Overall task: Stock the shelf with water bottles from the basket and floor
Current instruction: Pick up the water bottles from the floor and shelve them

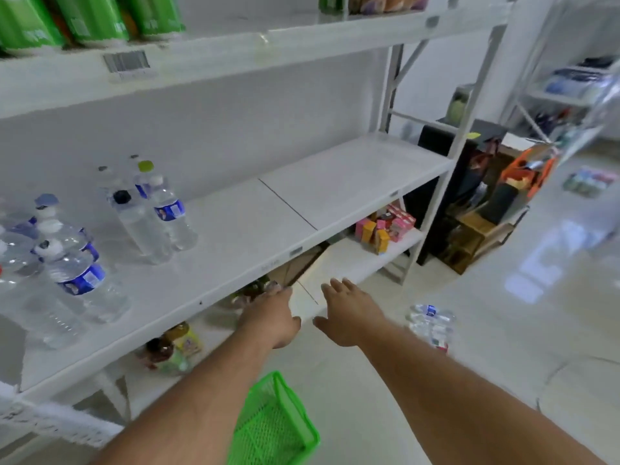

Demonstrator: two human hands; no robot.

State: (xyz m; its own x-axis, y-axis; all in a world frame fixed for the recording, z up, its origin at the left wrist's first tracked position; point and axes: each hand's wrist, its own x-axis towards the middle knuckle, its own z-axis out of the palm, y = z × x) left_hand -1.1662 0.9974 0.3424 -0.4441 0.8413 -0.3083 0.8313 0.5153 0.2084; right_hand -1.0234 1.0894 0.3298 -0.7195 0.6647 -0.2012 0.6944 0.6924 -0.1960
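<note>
From the head camera, looking down along a white shelf (235, 229), both bare arms reach forward and low, in front of the shelf's front edge. The left hand (273, 317) is stretched out with the fingers fairly straight and holding nothing, its fingertips near the underside of the shelf edge. The right hand (349, 313) is just beside it, fingers spread and relaxed, thumb out to the side, also holding nothing. The two hands are close together but not touching.

Water bottles stand upright on the left part of the shelf: a small cluster (151, 213) further back, with blue labels and mixed caps, and a nearer group (67, 273) at the left edge of the frame. The right half of the shelf board is bare.

On the tiled floor (503, 330), to the right of the right forearm, lies a clear pack of water bottles (431, 323). A green plastic basket (275, 424) sits on the floor between the two forearms, partly hidden by the left one; what it holds cannot be made out.

Green bottles (84, 18) line the shelf above. The lower shelf carries pink and orange boxes (385, 226) and some small jars (174, 347).
</note>
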